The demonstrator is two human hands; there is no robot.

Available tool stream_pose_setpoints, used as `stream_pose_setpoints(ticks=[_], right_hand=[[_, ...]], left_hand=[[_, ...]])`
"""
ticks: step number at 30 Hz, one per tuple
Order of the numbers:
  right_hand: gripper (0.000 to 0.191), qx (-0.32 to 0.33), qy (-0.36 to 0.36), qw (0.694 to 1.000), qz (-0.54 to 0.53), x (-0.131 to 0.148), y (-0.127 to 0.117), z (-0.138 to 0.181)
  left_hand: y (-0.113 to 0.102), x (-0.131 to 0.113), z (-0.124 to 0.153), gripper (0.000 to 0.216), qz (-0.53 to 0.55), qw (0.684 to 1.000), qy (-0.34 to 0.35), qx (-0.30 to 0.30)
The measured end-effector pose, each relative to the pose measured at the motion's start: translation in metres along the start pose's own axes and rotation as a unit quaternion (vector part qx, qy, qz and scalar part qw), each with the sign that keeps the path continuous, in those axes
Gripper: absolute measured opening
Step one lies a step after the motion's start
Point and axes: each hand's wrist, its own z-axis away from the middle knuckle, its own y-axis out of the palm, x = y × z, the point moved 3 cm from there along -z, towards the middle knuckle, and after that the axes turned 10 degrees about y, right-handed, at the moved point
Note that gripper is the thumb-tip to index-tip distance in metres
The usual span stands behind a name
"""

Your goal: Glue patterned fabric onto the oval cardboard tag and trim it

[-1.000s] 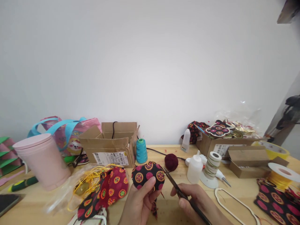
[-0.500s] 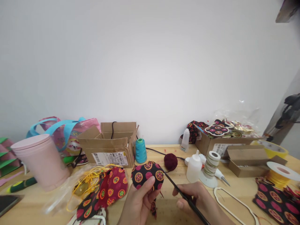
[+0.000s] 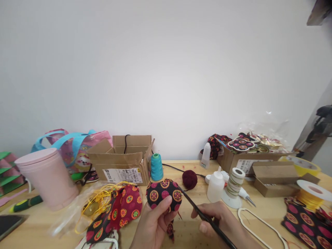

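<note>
Near the front middle of the table, my left hand (image 3: pixel 155 221) grips a rounded fabric-covered piece (image 3: pixel 164 193), black with pink and orange medallions. The thumb presses on its face, and the other fingers are mostly behind it. A ragged strip of the same cloth (image 3: pixel 170 231) hangs below. My right hand (image 3: pixel 218 221) is closed round a long, slim black tool (image 3: pixel 199 213) that looks like tweezers. Its narrow tip reaches the right upper edge of the fabric piece; whether it touches I cannot tell. Just behind lies a ball of dark red yarn (image 3: pixel 190 179).
Patterned cloth (image 3: pixel 131 204) and yellow cord (image 3: pixel 101 193) lie left, before a cardboard box (image 3: pixel 121 162) and a turquoise thread cone (image 3: pixel 156 167). Rightward are a squeeze bottle (image 3: pixel 215 186), a ribbon spool (image 3: pixel 234 183), a white outline frame (image 3: pixel 259 224) and more cloth (image 3: pixel 306 223).
The whole view has shifted very slightly. Both hands keep their holds, and the tool's tip stays at the fabric piece's right upper edge.
</note>
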Motion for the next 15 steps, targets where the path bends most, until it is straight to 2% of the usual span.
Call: stream_pose_setpoints(ticks=[7, 11, 15], right_hand=[[0.061, 0.033, 0.029, 0.995, -0.089, -0.009, 0.006, 0.011], [0.056, 0.011, 0.038, 0.995, -0.093, -0.021, 0.008, 0.011], [0.052, -0.007, 0.063, 0.995, -0.072, -0.019, 0.011, 0.013]], left_hand=[[-0.004, -0.004, 0.0, 0.029, 0.015, 1.0, 0.001, -0.004], [-0.005, -0.004, -0.002, 0.036, 0.015, 1.0, 0.003, -0.01], [-0.004, -0.003, -0.002, 0.032, 0.02, 1.0, -0.003, -0.009]])
